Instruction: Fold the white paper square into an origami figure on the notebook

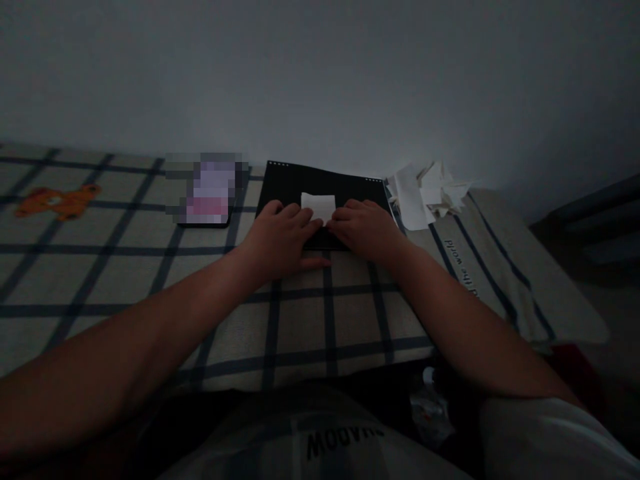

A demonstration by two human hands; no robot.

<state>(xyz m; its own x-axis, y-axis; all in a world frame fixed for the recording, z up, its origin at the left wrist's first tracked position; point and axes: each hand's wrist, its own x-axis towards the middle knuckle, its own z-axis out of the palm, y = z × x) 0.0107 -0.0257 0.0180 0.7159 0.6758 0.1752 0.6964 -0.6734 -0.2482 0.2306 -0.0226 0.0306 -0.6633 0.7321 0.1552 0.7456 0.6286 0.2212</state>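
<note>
A small piece of white paper [319,202] lies on a black notebook [285,180]. My left hand [281,235] has its curled fingertips on the paper's left and lower edge, with the thumb stretched out below over the cloth. From the other side, my right hand [366,228] pinches the lower right corner, its fingers bent and close together. The two hands nearly meet at the lower edge of the paper, and the fingers cover part of it.
A plaid cloth [210,277] covers the table, which meets a pale wall [320,80]. A phone [213,193] lies on the left, beyond it an orange bear print [59,202]. White paper pieces [433,193] are heaped on the right. A plastic bottle [430,407] is below the table edge.
</note>
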